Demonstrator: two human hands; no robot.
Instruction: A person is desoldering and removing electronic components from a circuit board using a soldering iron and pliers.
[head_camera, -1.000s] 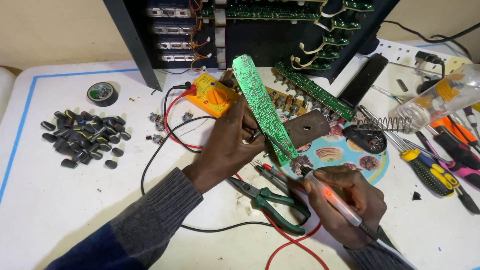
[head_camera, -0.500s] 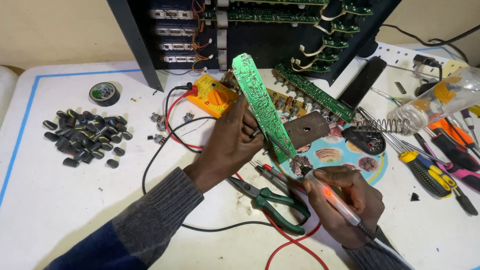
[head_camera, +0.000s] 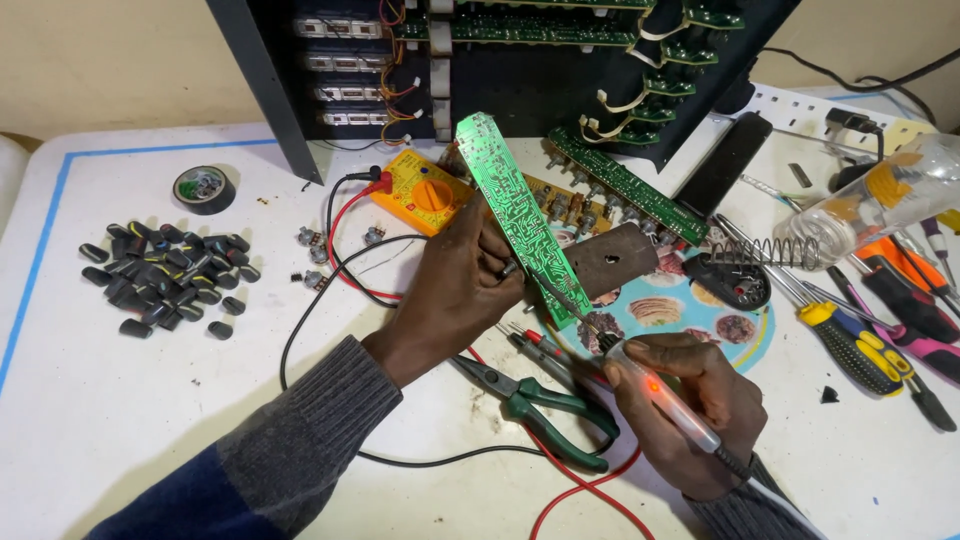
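The circuit board (head_camera: 512, 212), a long green strip, stands tilted up off the desk (head_camera: 120, 420) in front of the yellow meter (head_camera: 425, 192), the left hand (head_camera: 462, 290) pinching its lower edge. It looks light, thin and stiff but easily scratched, best held by its bare edges, clear of the solder side. The right hand (head_camera: 690, 410) is closed like a pen grip around a soldering iron (head_camera: 655, 390), its tip at the board's lower end.

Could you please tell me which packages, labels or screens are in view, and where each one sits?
Multimeter: orange-yellow box with a round dial, behind the left hand; its screen is hidden.
Clear plastic bottle: lying at far right, with an orange and yellow label.
Round plate: pale blue with printed pictures, under the tools.
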